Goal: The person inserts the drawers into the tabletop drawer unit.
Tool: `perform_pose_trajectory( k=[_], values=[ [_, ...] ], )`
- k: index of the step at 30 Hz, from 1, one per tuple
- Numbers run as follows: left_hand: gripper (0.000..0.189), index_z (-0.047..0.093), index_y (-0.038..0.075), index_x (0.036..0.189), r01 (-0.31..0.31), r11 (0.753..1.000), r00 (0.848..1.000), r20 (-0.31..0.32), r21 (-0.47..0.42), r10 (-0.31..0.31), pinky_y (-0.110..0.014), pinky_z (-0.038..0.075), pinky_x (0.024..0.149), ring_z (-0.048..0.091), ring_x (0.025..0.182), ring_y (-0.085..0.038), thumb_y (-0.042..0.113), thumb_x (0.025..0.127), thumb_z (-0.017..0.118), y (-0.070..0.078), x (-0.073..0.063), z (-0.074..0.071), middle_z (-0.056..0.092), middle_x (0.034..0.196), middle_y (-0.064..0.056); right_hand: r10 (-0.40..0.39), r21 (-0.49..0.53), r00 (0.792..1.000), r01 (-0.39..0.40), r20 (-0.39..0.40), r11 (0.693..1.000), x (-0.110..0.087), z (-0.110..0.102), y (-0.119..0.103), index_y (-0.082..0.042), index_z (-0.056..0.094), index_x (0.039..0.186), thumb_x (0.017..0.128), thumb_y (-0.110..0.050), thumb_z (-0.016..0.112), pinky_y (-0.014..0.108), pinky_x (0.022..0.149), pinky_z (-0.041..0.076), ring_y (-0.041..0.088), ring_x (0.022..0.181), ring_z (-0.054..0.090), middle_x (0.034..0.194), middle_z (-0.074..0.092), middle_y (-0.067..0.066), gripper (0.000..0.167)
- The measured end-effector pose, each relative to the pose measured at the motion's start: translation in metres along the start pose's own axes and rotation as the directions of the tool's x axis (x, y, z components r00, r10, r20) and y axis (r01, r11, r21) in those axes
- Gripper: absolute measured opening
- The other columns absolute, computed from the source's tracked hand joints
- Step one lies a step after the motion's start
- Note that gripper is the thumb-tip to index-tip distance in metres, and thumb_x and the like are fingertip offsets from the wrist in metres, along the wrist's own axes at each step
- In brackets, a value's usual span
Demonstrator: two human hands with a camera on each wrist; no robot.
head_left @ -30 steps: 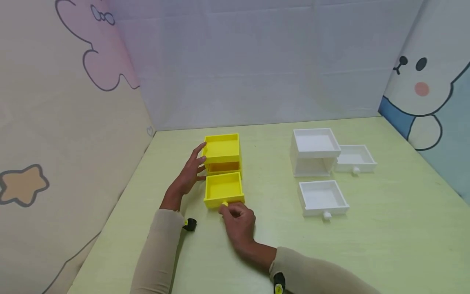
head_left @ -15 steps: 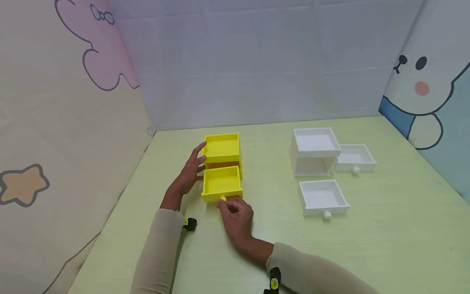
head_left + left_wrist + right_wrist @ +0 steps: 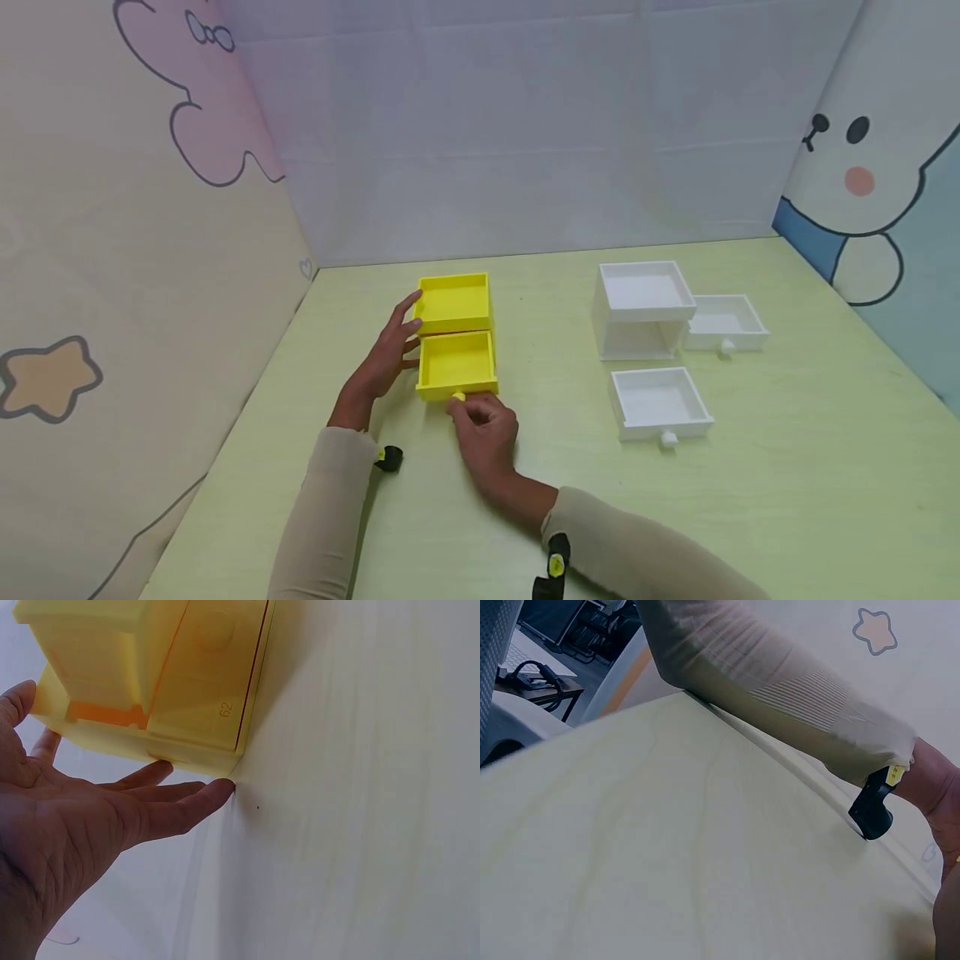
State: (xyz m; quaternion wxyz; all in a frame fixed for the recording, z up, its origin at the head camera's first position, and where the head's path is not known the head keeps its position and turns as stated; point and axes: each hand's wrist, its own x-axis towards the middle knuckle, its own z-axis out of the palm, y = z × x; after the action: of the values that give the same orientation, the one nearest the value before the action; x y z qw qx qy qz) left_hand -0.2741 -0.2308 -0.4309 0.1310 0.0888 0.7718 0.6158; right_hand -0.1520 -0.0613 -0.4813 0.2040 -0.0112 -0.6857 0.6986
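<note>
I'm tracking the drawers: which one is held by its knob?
The shallow yellow rectangular drawer jutting from the yellow box-shaped cabinet: the right hand pinches its small yellow knob, while both white rectangular drawers lie untouched.

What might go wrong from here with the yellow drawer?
Jam: the drawer juts partway out and the right grip pinches only its small knob, so it might skew.
Shift: the left grip touches the yellow box along its left side, so a hard push might slide it back.
</note>
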Motion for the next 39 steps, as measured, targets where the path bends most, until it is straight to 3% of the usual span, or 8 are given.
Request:
perform_pose_trajectory(
  k=[8, 19, 29, 39],
  values=[
    [0.054, 0.014, 0.048, 0.156, -0.031, 1.0, 1.0, 0.001, 0.004, 0.031, -0.067, 0.033, 0.105, 0.027, 0.143, -0.047, 0.046, 0.106, 0.037, -0.0007, -0.0013, 0.0005, 0.01, 0.164, -0.004, -0.012, -0.016, 1.0, 0.012, 0.004, 1.0, 0.0029, 0.0032, -0.0033, 0.004, 0.074, 0.067, 0.081, 0.003, 0.075, 0.022, 0.059, 0.046, 0.016, 0.066, 0.056, 0.072, 0.067, 0.012, 0.014],
    [0.054, 0.014, 0.047, 0.156, -0.026, 1.0, 1.0, -0.012, 0.016, 0.027, -0.067, 0.034, 0.105, 0.027, 0.143, -0.048, 0.043, 0.107, 0.035, 0.0025, -0.0026, 0.0002, 0.008, 0.165, -0.006, -0.045, 0.002, 0.998, 0.045, 0.04, 0.999, 0.0039, 0.0022, 0.0006, -0.008, 0.078, 0.07, 0.084, -0.01, 0.076, 0.022, 0.061, 0.05, 0.011, 0.067, 0.059, 0.074, 0.067, -0.002, 0.014],
    [0.053, 0.016, 0.05, 0.154, -0.029, 0.999, 1.0, -0.01, 0.016, 0.029, -0.066, 0.036, 0.103, 0.031, 0.142, -0.045, 0.047, 0.106, 0.036, 0.001, -0.0001, 0.0, 0.012, 0.164, -0.004, -0.05, 0.009, 0.998, 0.05, 0.039, 0.999, 0.0068, 0.0045, 0.0008, -0.009, 0.079, 0.076, 0.088, -0.013, 0.075, 0.022, 0.063, 0.052, 0.011, 0.069, 0.062, 0.078, 0.069, -0.002, 0.013],
    [0.052, 0.016, 0.05, 0.155, -0.018, 1.0, 1.0, -0.016, 0.021, 0.018, -0.066, 0.037, 0.103, 0.031, 0.142, -0.046, 0.047, 0.106, 0.035, 0.0005, -0.0006, 0.0005, 0.012, 0.164, -0.005, -0.104, -0.003, 0.994, 0.105, 0.009, 0.995, 0.0054, 0.0058, 0.0001, -0.004, 0.079, 0.077, 0.088, -0.014, 0.075, 0.022, 0.063, 0.054, 0.01, 0.067, 0.063, 0.078, 0.069, -0.001, 0.015]
  ],
)
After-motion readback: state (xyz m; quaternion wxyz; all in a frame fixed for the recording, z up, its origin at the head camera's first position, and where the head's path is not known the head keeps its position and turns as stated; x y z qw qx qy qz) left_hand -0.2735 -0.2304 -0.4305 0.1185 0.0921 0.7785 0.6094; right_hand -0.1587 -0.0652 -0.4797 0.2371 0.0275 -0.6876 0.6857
